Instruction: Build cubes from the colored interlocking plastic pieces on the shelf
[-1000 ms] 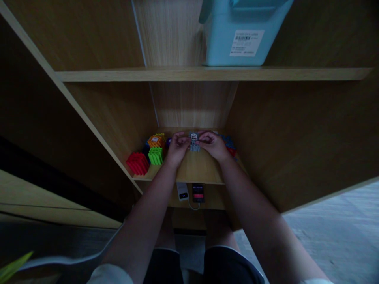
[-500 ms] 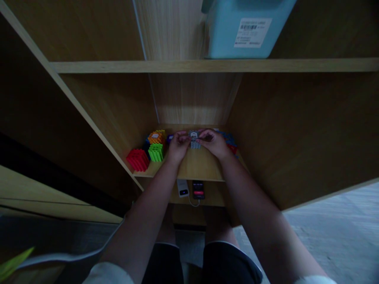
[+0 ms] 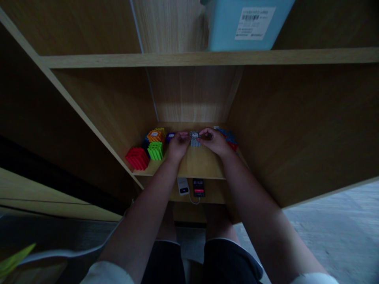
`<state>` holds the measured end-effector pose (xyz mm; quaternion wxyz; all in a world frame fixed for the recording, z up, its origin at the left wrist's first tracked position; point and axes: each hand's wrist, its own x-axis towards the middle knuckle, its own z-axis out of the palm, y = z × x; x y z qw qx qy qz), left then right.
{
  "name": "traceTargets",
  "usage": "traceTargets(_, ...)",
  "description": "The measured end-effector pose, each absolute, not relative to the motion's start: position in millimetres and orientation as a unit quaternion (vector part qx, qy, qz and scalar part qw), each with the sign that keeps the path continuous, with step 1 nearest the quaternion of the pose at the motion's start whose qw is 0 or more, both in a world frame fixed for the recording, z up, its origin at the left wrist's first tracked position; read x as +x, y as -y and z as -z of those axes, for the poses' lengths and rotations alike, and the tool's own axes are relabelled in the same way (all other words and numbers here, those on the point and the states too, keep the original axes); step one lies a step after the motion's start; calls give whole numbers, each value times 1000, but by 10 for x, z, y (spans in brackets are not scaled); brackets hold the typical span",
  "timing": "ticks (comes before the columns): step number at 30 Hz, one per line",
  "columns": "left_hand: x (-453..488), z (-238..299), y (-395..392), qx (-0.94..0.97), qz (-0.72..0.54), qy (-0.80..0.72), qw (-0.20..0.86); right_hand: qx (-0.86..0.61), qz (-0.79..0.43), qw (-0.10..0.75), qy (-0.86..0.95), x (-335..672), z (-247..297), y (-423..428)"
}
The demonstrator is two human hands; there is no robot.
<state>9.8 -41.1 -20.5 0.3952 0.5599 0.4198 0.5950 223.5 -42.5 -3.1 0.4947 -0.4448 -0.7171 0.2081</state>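
Both my hands reach into a low wooden shelf compartment (image 3: 195, 165). My left hand (image 3: 177, 145) and my right hand (image 3: 213, 142) pinch a small grey ribbed block (image 3: 194, 139) from either side, just above the shelf board. Left of my left hand sit a green ribbed block (image 3: 155, 150), a red one (image 3: 136, 158) and an orange one (image 3: 156, 136). A purple piece (image 3: 170, 136) lies behind my left hand. Blue and red pieces (image 3: 230, 140) are partly hidden behind my right hand.
A light blue plastic bin (image 3: 248, 24) with a barcode label stands on the shelf above. A white device (image 3: 182, 185) and a dark phone-like device (image 3: 198, 187) lie on the lower shelf, joined by a cable. Wooden side panels close in left and right. Grey floor at right.
My head has tilted up a little, so the shelf and blocks sit slightly higher in view. Both hands stay closed on the grey block, moved a bit further into the compartment.
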Motion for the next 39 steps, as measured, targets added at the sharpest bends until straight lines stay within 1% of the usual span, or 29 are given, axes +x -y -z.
traceTargets(3, 99, 201, 406, 559, -597, -429, 383, -446, -208, 496, 716, 2241, 28, 431)
traceTargets(10, 112, 179, 431, 555, -597, -416, 404, -449, -213, 486, 719, 2250, 47, 439)
traceTargets(23, 114, 180, 437, 573, -587, -418, 391, -443, -234, 475, 724, 2239, -2, 480)
traceTargets(26, 114, 187, 430, 578, -581, -424, 386, -454, -228, 489, 709, 2248, 14, 449)
traceTargets(31, 129, 174, 426, 572, -575, -434, 392, -505, -161, 540, 653, 2361, 60, 326)
traceTargets(33, 132, 166, 432, 573, -574, -436, 390, -545, -113, 529, 641, 2426, 84, 299)
traceTargets(36, 129, 156, 451, 572, -571, -442, 389, -599, -30, 485, 637, 2492, 146, 299)
traceTargets(39, 120, 143, 472, 574, -568, -445, 386, -638, -4, 457, 620, 2512, 241, 305)
